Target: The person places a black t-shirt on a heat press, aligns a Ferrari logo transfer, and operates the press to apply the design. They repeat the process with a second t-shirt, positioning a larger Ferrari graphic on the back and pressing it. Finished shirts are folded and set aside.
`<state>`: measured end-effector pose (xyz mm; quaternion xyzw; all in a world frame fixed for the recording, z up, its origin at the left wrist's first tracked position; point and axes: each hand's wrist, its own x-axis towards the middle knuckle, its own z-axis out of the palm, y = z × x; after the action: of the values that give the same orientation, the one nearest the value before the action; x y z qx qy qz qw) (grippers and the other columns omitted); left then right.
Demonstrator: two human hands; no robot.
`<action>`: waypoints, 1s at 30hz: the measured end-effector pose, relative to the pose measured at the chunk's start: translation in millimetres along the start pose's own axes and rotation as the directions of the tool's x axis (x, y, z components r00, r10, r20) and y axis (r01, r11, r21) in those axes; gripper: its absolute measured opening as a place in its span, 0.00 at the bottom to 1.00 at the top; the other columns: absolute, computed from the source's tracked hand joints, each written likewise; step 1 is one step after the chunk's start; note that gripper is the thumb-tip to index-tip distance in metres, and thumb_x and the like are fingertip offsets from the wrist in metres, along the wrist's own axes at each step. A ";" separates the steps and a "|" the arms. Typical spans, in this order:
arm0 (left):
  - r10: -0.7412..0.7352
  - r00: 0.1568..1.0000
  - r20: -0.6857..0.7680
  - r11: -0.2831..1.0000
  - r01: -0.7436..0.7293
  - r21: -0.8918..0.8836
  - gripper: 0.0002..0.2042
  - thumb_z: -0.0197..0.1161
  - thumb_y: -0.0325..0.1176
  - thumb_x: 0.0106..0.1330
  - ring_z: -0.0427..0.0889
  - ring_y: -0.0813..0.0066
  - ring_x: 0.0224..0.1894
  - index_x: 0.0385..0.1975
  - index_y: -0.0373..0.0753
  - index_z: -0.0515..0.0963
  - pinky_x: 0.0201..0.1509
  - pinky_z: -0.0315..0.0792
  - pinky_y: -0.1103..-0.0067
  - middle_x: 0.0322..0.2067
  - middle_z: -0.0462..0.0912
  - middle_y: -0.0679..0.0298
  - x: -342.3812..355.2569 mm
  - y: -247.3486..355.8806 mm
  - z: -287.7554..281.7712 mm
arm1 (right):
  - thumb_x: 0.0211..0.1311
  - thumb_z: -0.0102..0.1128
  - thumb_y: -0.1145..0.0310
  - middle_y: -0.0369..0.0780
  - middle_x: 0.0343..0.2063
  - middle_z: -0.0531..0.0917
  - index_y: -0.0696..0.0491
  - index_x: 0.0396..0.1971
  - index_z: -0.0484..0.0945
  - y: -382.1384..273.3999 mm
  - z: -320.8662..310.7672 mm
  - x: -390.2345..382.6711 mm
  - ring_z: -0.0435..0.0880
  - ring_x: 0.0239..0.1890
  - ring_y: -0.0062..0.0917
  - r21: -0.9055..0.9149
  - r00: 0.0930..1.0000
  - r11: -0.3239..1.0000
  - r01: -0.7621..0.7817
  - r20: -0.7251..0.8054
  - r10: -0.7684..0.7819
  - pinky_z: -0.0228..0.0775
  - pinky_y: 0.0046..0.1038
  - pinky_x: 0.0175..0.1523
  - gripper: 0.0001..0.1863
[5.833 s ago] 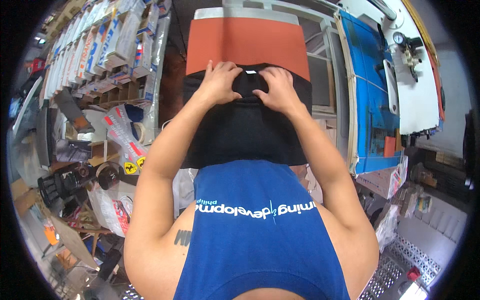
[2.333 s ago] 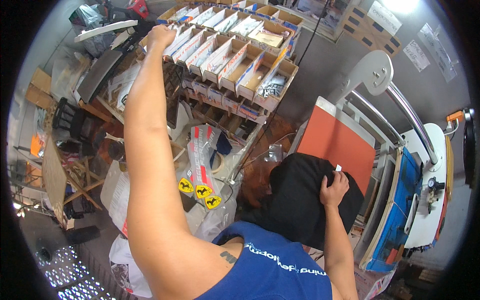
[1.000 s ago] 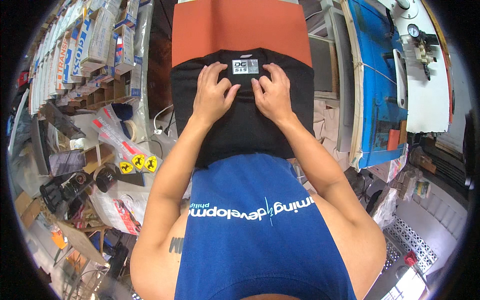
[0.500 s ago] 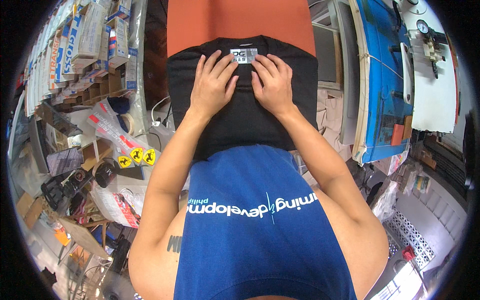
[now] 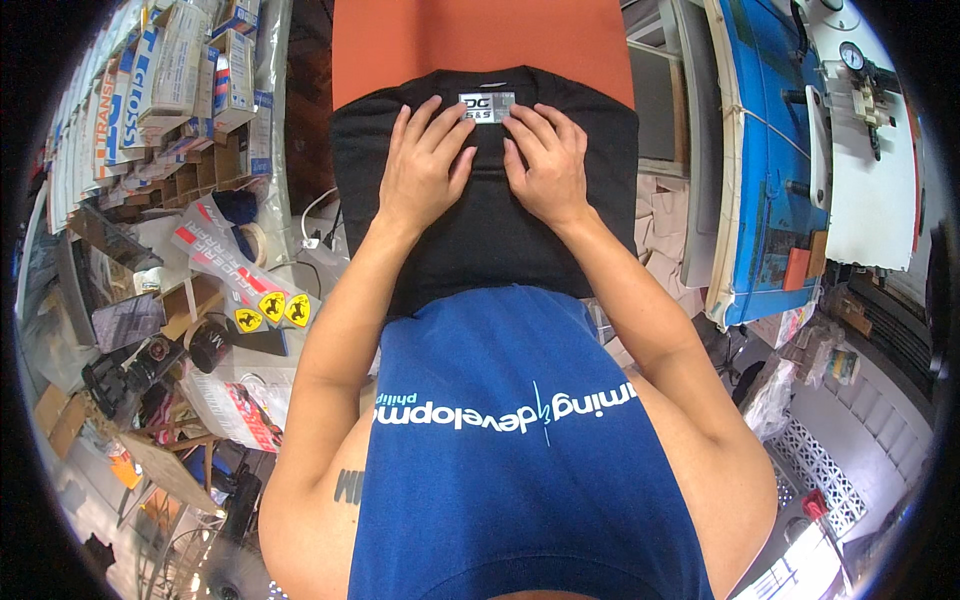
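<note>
A black T-shirt [image 5: 480, 235] lies spread over an orange-red padded board [image 5: 480, 35], collar at the far end. Just below the collar sits a small white and grey rectangular label [image 5: 487, 108] with dark print. My left hand [image 5: 425, 165] rests palm down on the shirt, fingers spread, its fingertips at the label's left edge. On the other side, my right hand [image 5: 548, 165] lies palm down with fingers spread and the index fingertip at the label's right edge. Neither hand grasps anything; both thumbs point inward below the label.
Stacked cardboard boxes [image 5: 185, 85] stand at the far left. Below them lie a clear sheet with yellow shield stickers [image 5: 272, 307] and a black camera [image 5: 150, 360]. To the right are a blue panel [image 5: 765, 170] and a pressure gauge [image 5: 851, 56] on a white surface.
The shirt's collar and the label sit very slightly farther away. My hands keep nearly the same pose beside the label.
</note>
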<state>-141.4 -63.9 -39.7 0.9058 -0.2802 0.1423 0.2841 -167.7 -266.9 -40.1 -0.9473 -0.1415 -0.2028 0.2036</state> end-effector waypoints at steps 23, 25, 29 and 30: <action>-0.160 0.985 -0.068 0.982 0.151 -0.115 0.11 0.62 0.25 0.55 0.76 0.55 0.56 0.39 0.41 0.83 0.61 0.66 0.59 0.43 0.81 0.61 44.4 16.0 -17.0 | 0.48 0.69 0.66 0.44 0.44 0.79 0.53 0.34 0.82 -8.2 -33.2 36.8 0.76 0.50 0.41 0.075 0.994 0.993 -0.096 0.057 0.092 0.67 0.46 0.52 0.12; -0.266 0.954 -0.136 0.924 0.212 -0.318 0.08 0.61 0.23 0.55 0.79 0.58 0.49 0.34 0.40 0.83 0.55 0.71 0.65 0.40 0.80 0.60 56.8 22.0 -46.9 | 0.50 0.69 0.67 0.44 0.38 0.81 0.53 0.28 0.83 4.0 -69.7 33.6 0.80 0.46 0.41 0.141 0.998 0.990 -0.022 -0.063 0.031 0.71 0.42 0.51 0.07; -0.057 0.957 0.286 -0.002 0.286 -0.958 0.20 0.69 0.28 0.61 0.74 0.82 0.34 0.53 0.32 0.77 0.39 0.69 0.83 0.33 0.77 0.67 15.8 75.9 -153.4 | 0.56 0.72 0.71 0.41 0.29 0.84 0.52 0.26 0.82 67.4 -215.6 -32.7 0.84 0.36 0.33 -0.397 0.919 0.890 -0.226 -0.390 0.060 0.76 0.34 0.45 0.05; -0.030 0.976 0.216 -0.243 0.202 -0.949 0.22 0.71 0.30 0.57 0.74 0.83 0.28 0.51 0.29 0.78 0.35 0.69 0.84 0.28 0.77 0.67 -0.5 106.4 -169.8 | 0.59 0.71 0.66 0.43 0.31 0.85 0.54 0.29 0.83 90.7 -252.6 -53.2 0.85 0.37 0.35 -0.444 0.836 0.805 -0.393 -0.537 0.111 0.77 0.36 0.47 0.08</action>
<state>-221.2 -35.2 141.9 0.3670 -0.2130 -0.2089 0.8811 -265.1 -468.3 117.5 -0.8936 0.1087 -0.4353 -0.0155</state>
